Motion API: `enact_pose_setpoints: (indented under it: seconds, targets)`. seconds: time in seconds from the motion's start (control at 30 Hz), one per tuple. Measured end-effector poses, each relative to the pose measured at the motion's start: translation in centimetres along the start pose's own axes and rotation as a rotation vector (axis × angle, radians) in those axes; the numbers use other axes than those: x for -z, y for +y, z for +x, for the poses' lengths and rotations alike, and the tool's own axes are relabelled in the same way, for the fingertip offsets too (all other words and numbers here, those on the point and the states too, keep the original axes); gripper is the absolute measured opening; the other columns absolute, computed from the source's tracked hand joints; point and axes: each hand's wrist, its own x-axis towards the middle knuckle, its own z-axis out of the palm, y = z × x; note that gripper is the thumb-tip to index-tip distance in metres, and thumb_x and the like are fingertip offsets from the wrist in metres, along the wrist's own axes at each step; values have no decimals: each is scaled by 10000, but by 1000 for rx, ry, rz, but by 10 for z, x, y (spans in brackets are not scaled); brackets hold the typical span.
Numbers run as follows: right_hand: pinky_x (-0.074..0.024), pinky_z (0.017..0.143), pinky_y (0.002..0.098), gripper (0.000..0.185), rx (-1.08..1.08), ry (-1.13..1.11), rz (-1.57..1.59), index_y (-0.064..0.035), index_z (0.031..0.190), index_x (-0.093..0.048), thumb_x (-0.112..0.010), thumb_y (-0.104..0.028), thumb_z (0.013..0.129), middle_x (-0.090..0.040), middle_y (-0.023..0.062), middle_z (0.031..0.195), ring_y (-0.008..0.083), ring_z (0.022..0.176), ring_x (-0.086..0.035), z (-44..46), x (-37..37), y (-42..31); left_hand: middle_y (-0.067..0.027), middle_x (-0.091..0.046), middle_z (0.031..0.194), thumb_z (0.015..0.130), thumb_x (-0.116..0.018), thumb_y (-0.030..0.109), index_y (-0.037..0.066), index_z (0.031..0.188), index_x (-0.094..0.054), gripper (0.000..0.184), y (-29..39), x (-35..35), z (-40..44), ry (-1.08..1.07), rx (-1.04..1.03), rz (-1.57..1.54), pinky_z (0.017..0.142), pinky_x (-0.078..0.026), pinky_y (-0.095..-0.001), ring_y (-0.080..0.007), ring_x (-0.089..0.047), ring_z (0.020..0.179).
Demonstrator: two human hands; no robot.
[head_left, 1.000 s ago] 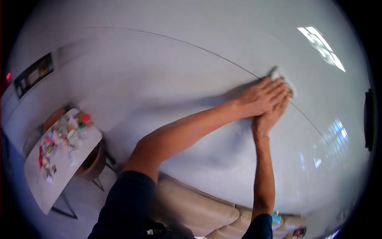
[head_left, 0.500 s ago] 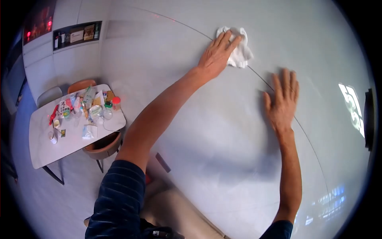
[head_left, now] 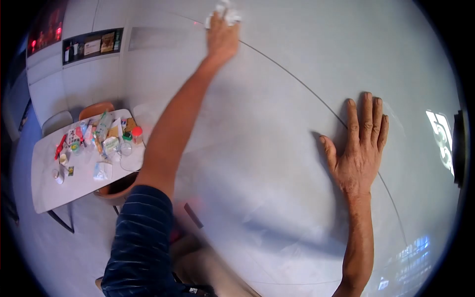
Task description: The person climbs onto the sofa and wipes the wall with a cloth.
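Observation:
High on a pale grey wall (head_left: 282, 128), my left hand (head_left: 222, 42) holds a crumpled white cloth (head_left: 231, 17) against the surface, its fingers over the cloth. The fingertips are partly lost in the folds and a little blurred. To the right, my right hand (head_left: 360, 161) lies flat on the wall with its fingers pointing up and the thumb held apart. Nothing is in it. A thin dark seam (head_left: 302, 83) runs diagonally down the wall between the two hands and passes behind the right one.
At the left stands a white table (head_left: 54, 193) crowded with bottles, packets and a red-lidded jar (head_left: 137, 134). Chairs, one a brown chair (head_left: 115, 194), surround it. Behind is a cabinet with an open shelf (head_left: 93, 47). A dark-edged object (head_left: 459, 148) juts out at the far right.
My left hand has moved the cloth left and up along the wall. The right hand appears slightly lower and further right, now resting flat. The view has shifted a little.

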Motion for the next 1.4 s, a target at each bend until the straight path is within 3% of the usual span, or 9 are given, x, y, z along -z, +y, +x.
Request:
enact_pose_setpoints:
  seconds: [0.13, 0.6, 0.8, 0.87, 0.93, 1.0, 1.07, 1.2, 1.4]
  targets:
    - [-139, 1212, 481, 769, -19, -22, -7, -148, 1473, -404, -498, -650, 898, -281, 100, 1579, 284, 1484, -191, -2, -3, -4, -312, -288, 1509, 1010, -385, 397, -65, 1445, -331, 636, -56, 25, -4, -222, 433, -295, 1175, -208, -478, -430, -262, 1416]
    - [-206, 1176, 501, 504, 98, 320, 372, -122, 1377, -533, -542, -417, 967, -411, 138, 1502, 342, 1432, -304, -11, 0, 13, -268, -286, 1534, 867, -564, 74, 76, 1505, -336, 678, 214, 95, -135, -208, -430, -393, 1161, -213, -536, -469, -230, 1428]
    - [-200, 1178, 502, 491, 7, 204, 133, -174, 1396, -532, -603, -334, 937, -400, 135, 1510, 343, 1425, -314, -144, 51, 52, -297, -357, 1479, 888, -554, 81, -5, 1446, -399, 586, 150, 80, -175, -5, -38, -274, 1141, -270, -519, -483, -328, 1369]
    - [-175, 1192, 496, 491, 5, 194, 82, -179, 1412, -518, -567, -358, 957, -363, 137, 1535, 339, 1435, -298, -201, 63, 87, -283, -347, 1495, 903, -573, 120, 6, 1460, -390, 597, 94, 76, -226, -59, -208, 92, 1148, -256, -530, -473, -319, 1381]
    - [-179, 1193, 500, 498, 25, 130, 26, -169, 1412, -517, -520, -410, 976, -353, 146, 1537, 342, 1438, -290, -231, 75, 109, -287, -355, 1462, 954, -517, 153, -78, 1425, -330, 557, 90, 101, -278, -142, 380, -299, 1134, -270, -438, -435, -350, 1351]
    - [-201, 1185, 508, 525, 74, 18, -46, -153, 1411, -516, -480, -460, 987, -364, 154, 1526, 345, 1437, -289, -246, 79, 118, -305, -318, 1478, 959, -498, 184, -108, 1429, -310, 584, 71, 112, -333, -173, 272, -196, 1145, -239, -479, -462, -322, 1358]
    - [-223, 1179, 510, 565, 117, 67, -63, -144, 1411, -515, -459, -507, 981, -380, 161, 1512, 346, 1432, -298, -244, 76, 115, -288, -362, 1450, 973, -462, 155, -101, 1447, -265, 574, 80, 125, -387, -93, 843, -440, 1143, -254, -424, -413, -357, 1345]
    - [-253, 1171, 504, 639, 160, 89, -84, -132, 1391, -532, -475, -586, 945, -417, 164, 1480, 338, 1408, -339, -247, 66, 122, -265, -396, 1431, 992, -417, 140, -91, 1447, -265, 532, 49, 143, -555, -225, 902, -286, 1120, -296, -391, -369, -408, 1312]
    - [-312, 1118, 495, 623, 180, 72, -100, -157, 1372, -550, -509, -592, 929, -475, 152, 1412, 319, 1347, -396, -256, 64, 137, -257, -419, 1439, 1025, -423, 231, -92, 1421, -313, 522, 204, 207, -678, -407, 1016, -302, 1106, -317, -412, -350, -425, 1322]
